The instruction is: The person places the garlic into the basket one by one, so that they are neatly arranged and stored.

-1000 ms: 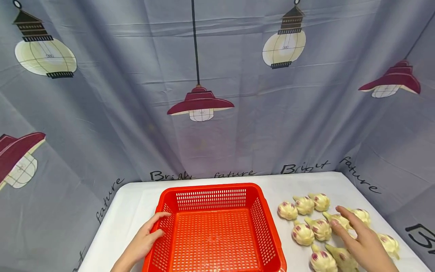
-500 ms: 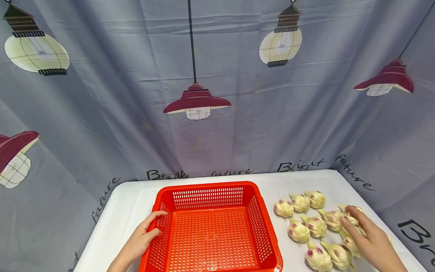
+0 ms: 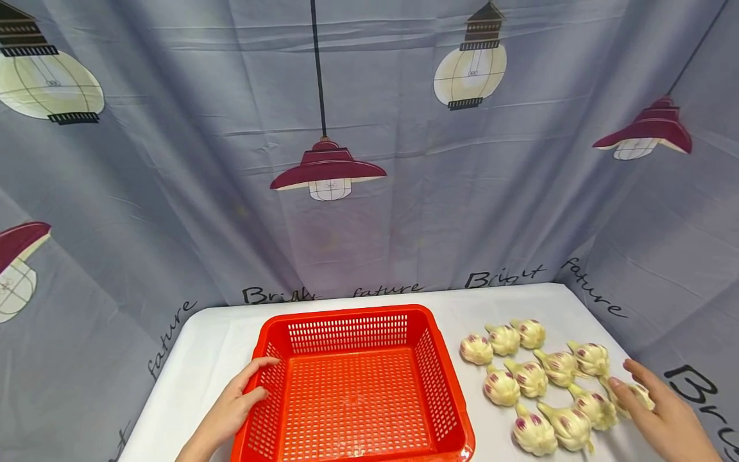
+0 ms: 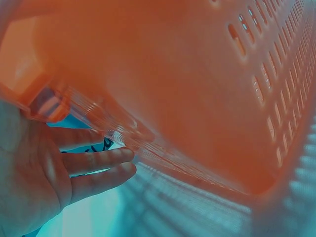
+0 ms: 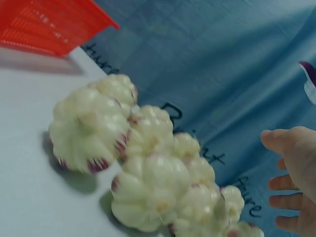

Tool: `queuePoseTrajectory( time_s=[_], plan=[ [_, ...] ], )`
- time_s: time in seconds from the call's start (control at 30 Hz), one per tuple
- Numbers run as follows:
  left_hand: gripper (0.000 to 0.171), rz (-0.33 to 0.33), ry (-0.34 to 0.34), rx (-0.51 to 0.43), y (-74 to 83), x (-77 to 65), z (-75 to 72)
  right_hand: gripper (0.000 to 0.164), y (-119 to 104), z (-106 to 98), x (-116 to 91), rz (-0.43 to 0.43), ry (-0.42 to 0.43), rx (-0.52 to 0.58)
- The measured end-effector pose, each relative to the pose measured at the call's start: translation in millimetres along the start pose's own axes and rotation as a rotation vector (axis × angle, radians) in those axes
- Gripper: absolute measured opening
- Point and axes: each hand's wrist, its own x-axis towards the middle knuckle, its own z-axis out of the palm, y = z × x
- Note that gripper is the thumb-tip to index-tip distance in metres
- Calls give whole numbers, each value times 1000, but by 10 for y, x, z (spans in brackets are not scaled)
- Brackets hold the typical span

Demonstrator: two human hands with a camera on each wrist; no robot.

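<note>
A red plastic basket (image 3: 352, 410) with slotted walls stands on the white table, nothing inside it. My left hand (image 3: 228, 407) holds its left rim, thumb and forefinger over the edge. In the left wrist view, the other fingers (image 4: 101, 160) lie along the outside of the orange-looking wall. To the basket's right, garlic bulbs (image 3: 528, 377) with purple streaks lie in loose rows. My right hand (image 3: 664, 410) hovers at the rightmost bulb (image 3: 641, 396), partly covering it, fingers spread and holding nothing. The right wrist view shows that hand (image 5: 296, 182) apart from the clustered garlic (image 5: 91, 128).
The white table (image 3: 213, 333) ends at a grey curtain (image 3: 358, 244) printed with lamps and lettering, which hangs behind and along both sides. The table's right edge runs close to the right hand.
My right hand has moved right across the garlic, uncovering bulbs it had hidden. The left hand stays on the basket rim. The head view has shifted slightly.
</note>
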Motion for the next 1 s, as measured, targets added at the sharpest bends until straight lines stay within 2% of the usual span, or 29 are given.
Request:
queuePoseTrajectory(
  time_s=[0.13, 0.23, 0.37, 0.6, 0.73, 0.9, 1.0],
  plan=[
    [52, 0, -8, -12, 6, -5, -6, 86, 147, 18, 27, -13, 36, -47],
    [52, 0, -11, -16, 4, -6, -8, 92, 227, 11, 52, 35, 0, -69],
    [53, -2, -2, -13, -1, -7, -8, 97, 315, 15, 106, 75, -8, -128],
    [53, -8, -5, -20, 3, -2, -5, 95, 520, 44, 193, -89, 135, -232],
    [52, -9, -8, -25, 5, -4, -9, 96, 597, 56, 225, -110, 158, -243],
    [52, 9, -14, -13, -1, -2, -12, 97, 661, 63, 256, -85, 113, -266],
    [52, 16, -18, -10, -8, -2, -12, 100, 688, 39, 288, -68, 42, -272]
  ],
)
